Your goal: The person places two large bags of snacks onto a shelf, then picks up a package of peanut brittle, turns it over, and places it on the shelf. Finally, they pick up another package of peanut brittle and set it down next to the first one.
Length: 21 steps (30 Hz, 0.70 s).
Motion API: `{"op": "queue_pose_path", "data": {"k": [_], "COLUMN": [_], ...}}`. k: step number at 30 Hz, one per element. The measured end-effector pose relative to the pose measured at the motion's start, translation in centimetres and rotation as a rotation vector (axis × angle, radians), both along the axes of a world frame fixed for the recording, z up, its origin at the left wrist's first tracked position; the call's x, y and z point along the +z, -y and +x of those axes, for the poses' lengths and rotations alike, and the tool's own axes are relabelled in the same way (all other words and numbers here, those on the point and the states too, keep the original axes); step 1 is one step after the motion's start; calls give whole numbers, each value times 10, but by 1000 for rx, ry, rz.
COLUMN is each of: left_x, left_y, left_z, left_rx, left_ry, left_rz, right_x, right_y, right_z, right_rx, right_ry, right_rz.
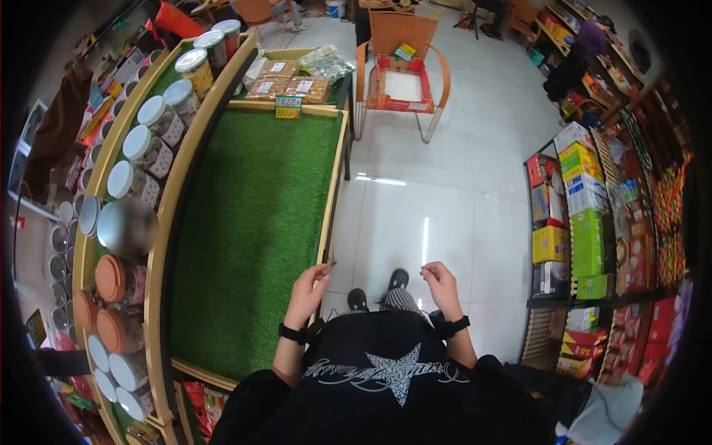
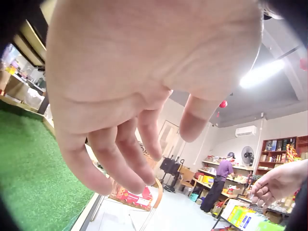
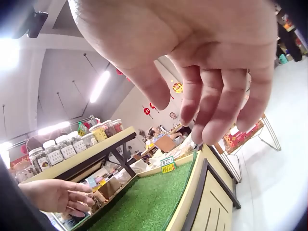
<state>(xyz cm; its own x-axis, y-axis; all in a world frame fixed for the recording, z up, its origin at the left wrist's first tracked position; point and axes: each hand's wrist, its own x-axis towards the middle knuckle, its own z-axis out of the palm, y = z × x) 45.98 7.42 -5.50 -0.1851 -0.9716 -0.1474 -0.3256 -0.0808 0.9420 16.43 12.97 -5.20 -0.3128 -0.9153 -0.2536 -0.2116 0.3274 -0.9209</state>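
My left hand (image 1: 308, 291) hovers by the wooden rim of a display stand lined with green artificial turf (image 1: 256, 222). In the left wrist view its fingers (image 2: 127, 149) hang loosely bent, with nothing between them and the thumb. My right hand (image 1: 443, 288) is held over the tiled floor to the right of my body. Loosely curved fingers (image 3: 219, 103) and a separate thumb show in the right wrist view, also holding nothing. Packaged snacks (image 1: 291, 81) lie at the far end of the stand, behind a green and yellow price tag (image 1: 288, 107).
Lidded jars (image 1: 137, 142) line a raised shelf on the left. A wicker chair (image 1: 403, 35) bearing a red box (image 1: 401, 83) stands ahead. Shelves of boxed goods (image 1: 588, 245) run along the right. A person in purple (image 2: 224, 169) is at the far shelves.
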Motion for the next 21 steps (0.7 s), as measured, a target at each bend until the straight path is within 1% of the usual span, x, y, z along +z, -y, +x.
{"op": "queue_pose_path", "data": {"k": [3,6,8,10,13,14,17,21], "left_x": [-1,-12,-15,-12,3,9,20,26], "left_y": [4,20,41,64,98,112,153,194], "left_z": [3,-2,-14,-29,-55,-66,-95,-135], "left_rx": [89,126,145,163,172,185,197,204], "left_ry": [-15,-1,-6,-9,18,-11,-85,-33], "left_rz": [82,100,59,21,-31,-35,-50,-64], "right_x": [-3,2,6,11,8,11,20,29], "right_y": [28,64,93,119,157,171,205,231], "right_z": [-9,-18,-24,-33,-56,-65,-93,-134], "right_rx": [20,42,56,89,137,140,107,80], "right_ry": [25,25,28,-4,25,29,36,126], "right_rz": [-33,-61,-91,-125,-150,-173,-196,-205]}}
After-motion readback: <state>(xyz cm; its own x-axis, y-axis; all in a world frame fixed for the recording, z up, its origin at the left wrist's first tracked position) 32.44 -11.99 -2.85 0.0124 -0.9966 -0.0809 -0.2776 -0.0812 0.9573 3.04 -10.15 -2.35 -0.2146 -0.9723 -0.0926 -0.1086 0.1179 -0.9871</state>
